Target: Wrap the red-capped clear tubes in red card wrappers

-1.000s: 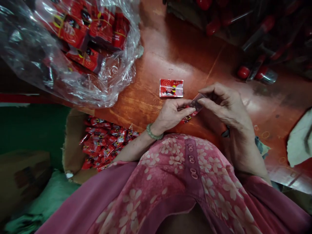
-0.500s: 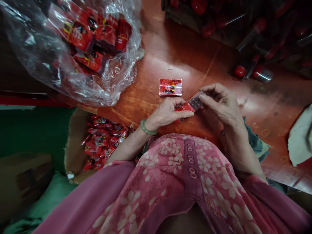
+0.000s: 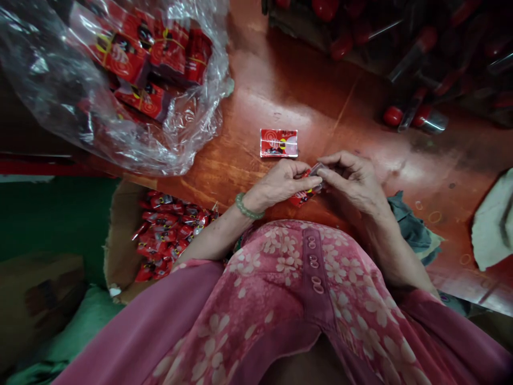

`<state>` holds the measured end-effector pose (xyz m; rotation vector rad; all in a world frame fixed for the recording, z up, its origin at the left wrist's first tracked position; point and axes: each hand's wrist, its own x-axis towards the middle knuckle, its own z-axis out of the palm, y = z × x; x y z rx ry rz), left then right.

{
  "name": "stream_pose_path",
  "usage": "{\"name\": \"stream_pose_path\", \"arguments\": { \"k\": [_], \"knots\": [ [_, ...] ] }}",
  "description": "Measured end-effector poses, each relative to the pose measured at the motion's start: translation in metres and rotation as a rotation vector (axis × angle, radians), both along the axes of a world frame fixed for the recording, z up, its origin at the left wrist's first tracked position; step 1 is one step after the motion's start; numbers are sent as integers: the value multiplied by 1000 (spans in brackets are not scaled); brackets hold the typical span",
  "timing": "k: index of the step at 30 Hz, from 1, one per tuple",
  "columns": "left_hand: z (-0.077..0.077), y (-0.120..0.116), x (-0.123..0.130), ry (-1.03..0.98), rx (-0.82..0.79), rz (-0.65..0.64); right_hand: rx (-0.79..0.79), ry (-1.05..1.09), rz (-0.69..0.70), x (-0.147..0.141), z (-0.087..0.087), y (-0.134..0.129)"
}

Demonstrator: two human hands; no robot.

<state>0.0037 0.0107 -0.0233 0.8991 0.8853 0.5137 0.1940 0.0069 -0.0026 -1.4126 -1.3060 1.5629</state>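
My left hand (image 3: 280, 184), with a green bead bracelet (image 3: 248, 207) at its wrist, is closed on a small red printed packet (image 3: 301, 198), thumb on top. The fingers of my right hand (image 3: 350, 176) pinch the packet's see-through end, meeting my left thumb tip. Most of that end is hidden behind fingers. Just beyond my left hand lies a flat red printed stack of packets (image 3: 279, 143) with shiny edges, apart from both hands.
A clear plastic bag (image 3: 200, 133) of banded red packets lies at upper left. Below it stands a cardboard box (image 3: 120, 235) holding filled red packets (image 3: 168, 230). Red-capped clear tubes (image 3: 430, 118) are piled at upper right. A dark cloth (image 3: 406, 224) lies beside my right forearm.
My right hand has moved left towards my left hand. The clear, dotted part that stuck out of the red packet is now mostly out of sight between the fingers.
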Motion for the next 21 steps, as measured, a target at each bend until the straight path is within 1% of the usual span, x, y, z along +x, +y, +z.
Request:
{"name": "stream_pose_path", "arguments": {
  "k": [3,7,10,12,14,17,19,21],
  "knots": [
    [-1,1,2,-7,17,16,-5,0,-54,-2,-5,-3],
    [-3,-3,-3,-94,-54,1,30,-19,-110,-3,-6,-3],
    [-8,-9,-6,-123,-123,-16,88,-81,-107,-4,-6,-7],
    [-11,-14,-5,-161,-197,23,141,-121,-79,-4,-8,-14],
    [-13,-19,0,-213,-245,99,180,-129,-51,-5,-12,-22],
    [-14,-24,9,-273,-230,204,198,-125,-41,-6,-17,-31],
    [-14,-25,14,-296,-226,231,202,-138,-57,-8,-19,-33],
    [-13,-26,15,-310,-252,230,205,-138,-83,-10,-20,-33]
  ]
}}
